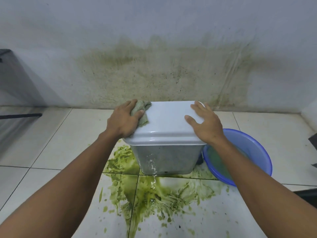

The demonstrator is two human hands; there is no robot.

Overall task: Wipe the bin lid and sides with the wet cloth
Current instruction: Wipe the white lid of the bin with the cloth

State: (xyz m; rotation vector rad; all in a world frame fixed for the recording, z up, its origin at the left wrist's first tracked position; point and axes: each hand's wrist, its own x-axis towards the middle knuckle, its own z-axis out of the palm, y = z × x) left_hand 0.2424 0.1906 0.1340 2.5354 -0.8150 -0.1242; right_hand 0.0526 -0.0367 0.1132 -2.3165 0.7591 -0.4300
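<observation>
The left hand [123, 117] gripped the green cloth [143, 112] against the bin lid's [167, 117] left rear corner; the right hand [205, 121] lay flat, fingers spread, on the lid's right side.

basin [253, 145] part-hidden by R arm [248, 169], cloth [144, 119] half-covered

Blue basin [257, 148] on floor [51, 143] at right, greenish water [216, 162] inside. Green slime [154, 194] smeared over white tiles in middle. Wall [154, 23] behind has green-brown stain [145, 74] along lower part. Grey object [15, 79] at left edge.
</observation>
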